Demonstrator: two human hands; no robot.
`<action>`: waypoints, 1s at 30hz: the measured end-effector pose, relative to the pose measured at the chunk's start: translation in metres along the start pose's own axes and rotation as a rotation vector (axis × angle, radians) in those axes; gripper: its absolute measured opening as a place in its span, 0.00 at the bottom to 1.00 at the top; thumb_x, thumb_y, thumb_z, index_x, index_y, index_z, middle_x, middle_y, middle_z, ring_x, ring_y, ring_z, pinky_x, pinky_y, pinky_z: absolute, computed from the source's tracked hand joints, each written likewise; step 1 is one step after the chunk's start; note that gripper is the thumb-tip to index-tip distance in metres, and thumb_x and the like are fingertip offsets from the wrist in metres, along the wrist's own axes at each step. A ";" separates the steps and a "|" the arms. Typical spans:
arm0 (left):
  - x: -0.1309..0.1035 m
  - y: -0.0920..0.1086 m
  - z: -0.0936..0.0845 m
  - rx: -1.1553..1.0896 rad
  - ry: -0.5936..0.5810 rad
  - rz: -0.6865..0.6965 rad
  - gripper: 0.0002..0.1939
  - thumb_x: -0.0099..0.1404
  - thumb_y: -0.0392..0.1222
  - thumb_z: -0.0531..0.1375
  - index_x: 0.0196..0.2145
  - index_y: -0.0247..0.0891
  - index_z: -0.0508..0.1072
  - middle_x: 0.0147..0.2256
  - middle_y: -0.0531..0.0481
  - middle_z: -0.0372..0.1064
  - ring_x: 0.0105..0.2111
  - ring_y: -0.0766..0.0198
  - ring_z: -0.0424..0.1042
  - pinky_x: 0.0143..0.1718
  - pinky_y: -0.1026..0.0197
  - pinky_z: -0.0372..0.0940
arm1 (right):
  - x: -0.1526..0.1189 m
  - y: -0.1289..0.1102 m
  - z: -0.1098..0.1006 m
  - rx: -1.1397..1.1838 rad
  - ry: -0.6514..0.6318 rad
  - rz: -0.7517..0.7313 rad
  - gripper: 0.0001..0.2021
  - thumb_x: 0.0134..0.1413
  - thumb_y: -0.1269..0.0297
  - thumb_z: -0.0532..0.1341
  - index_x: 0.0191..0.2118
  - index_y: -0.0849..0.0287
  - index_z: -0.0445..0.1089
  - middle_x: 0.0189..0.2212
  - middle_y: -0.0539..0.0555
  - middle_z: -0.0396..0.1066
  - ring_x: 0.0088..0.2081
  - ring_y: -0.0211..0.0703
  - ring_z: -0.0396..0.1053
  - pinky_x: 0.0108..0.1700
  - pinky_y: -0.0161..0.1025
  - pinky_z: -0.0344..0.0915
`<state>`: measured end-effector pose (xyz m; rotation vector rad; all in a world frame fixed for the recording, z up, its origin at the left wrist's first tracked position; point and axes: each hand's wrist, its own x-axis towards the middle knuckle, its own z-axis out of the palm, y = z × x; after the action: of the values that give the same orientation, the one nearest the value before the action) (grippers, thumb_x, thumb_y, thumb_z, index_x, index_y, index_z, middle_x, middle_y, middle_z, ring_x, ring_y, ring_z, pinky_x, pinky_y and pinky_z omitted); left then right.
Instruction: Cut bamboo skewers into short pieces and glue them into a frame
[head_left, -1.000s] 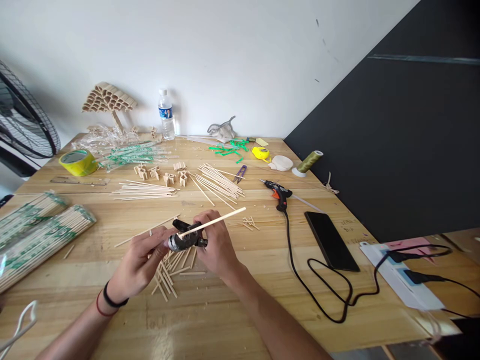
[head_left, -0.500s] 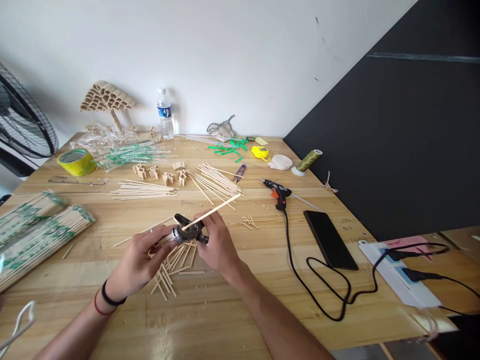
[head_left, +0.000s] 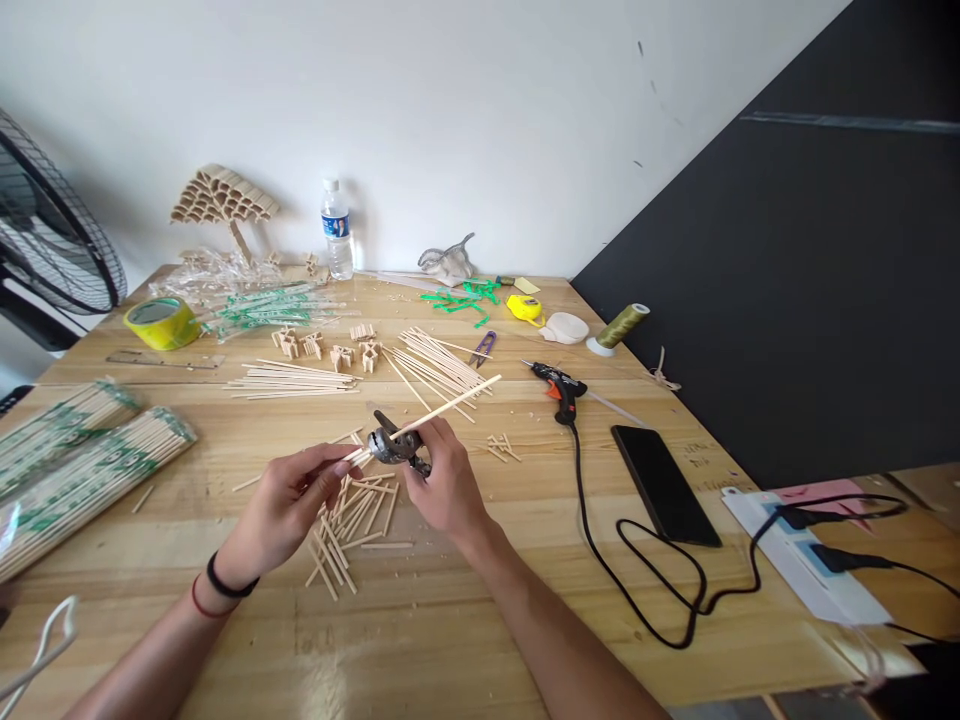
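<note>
My left hand (head_left: 281, 510) pinches the near ends of thin wooden sticks (head_left: 360, 457) between thumb and fingers. Wrapped around the handles of a dark metal hand cutter (head_left: 390, 446) is my right hand (head_left: 450, 490). One long wooden stick (head_left: 461, 401) slants up to the right from the cutter's jaws, beyond the right fingers. Whether it joins a stick in my left hand is hidden by the tool. Below both hands lies a loose pile of short cut sticks (head_left: 349, 530). Further off are two groups of long sticks (head_left: 292, 379) and several small stick-built pieces (head_left: 342, 357).
At right lie a glue gun (head_left: 559, 388) with a trailing black cord, a phone (head_left: 664, 485) and a power strip (head_left: 814, 565). Packaged sticks (head_left: 112, 480), tape (head_left: 161, 322) and a fan (head_left: 56, 220) are at left. A bottle (head_left: 337, 235) stands by the wall.
The cutter and long stick have shifted slightly right and up. My left fingers are now further from the jaws, exposing more of the sticks they pinch.
</note>
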<state>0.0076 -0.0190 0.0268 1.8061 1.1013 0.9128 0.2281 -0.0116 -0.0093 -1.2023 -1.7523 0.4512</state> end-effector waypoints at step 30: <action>0.003 -0.008 -0.002 -0.062 0.056 -0.131 0.19 0.71 0.55 0.61 0.45 0.35 0.79 0.30 0.49 0.75 0.30 0.63 0.73 0.32 0.64 0.68 | 0.006 0.003 -0.008 0.066 0.113 0.133 0.04 0.59 0.70 0.56 0.35 0.55 0.66 0.35 0.54 0.72 0.40 0.48 0.70 0.43 0.40 0.65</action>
<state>0.0044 -0.0136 0.0209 1.6466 1.1985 0.9133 0.2353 -0.0064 -0.0043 -1.2779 -1.5562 0.5054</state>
